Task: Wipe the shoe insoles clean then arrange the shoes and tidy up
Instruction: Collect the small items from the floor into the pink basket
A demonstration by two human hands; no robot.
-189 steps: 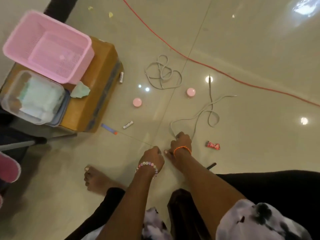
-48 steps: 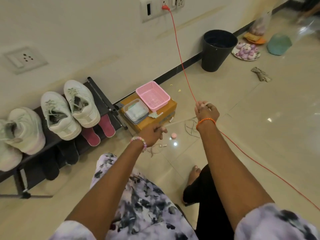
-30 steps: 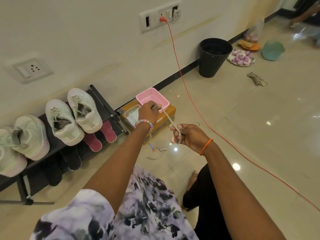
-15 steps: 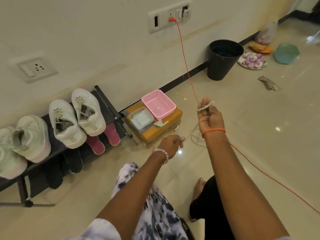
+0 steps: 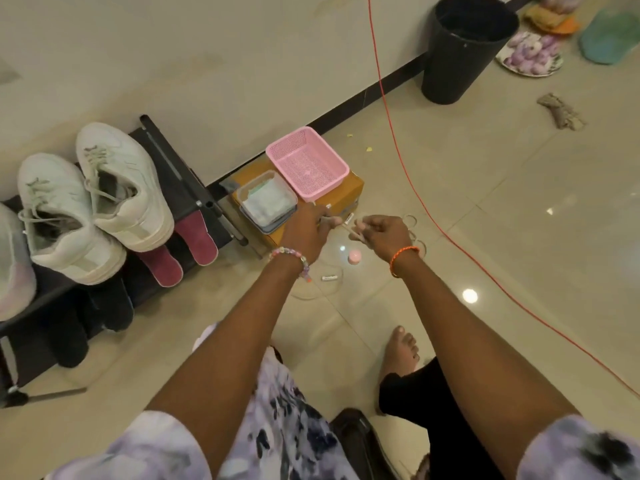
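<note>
Both my arms were stretched out over the floor, hands nearly touching. My left hand (image 5: 306,230) and right hand (image 5: 382,233) each pinched the pale shoelace (image 5: 353,233) between them, fingers curled round it, just in front of the pink basket (image 5: 306,164). The white sneakers (image 5: 121,188) sat on the shoe rack (image 5: 180,181) off to my left.

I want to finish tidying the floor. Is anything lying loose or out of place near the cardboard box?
Yes. A small pink cap and a small white tube lie loose on the floor tiles in front of the cardboard box. Yellow scraps lie beside the pink basket. Both hands, left hand and right hand, hold a pale lace.
</note>
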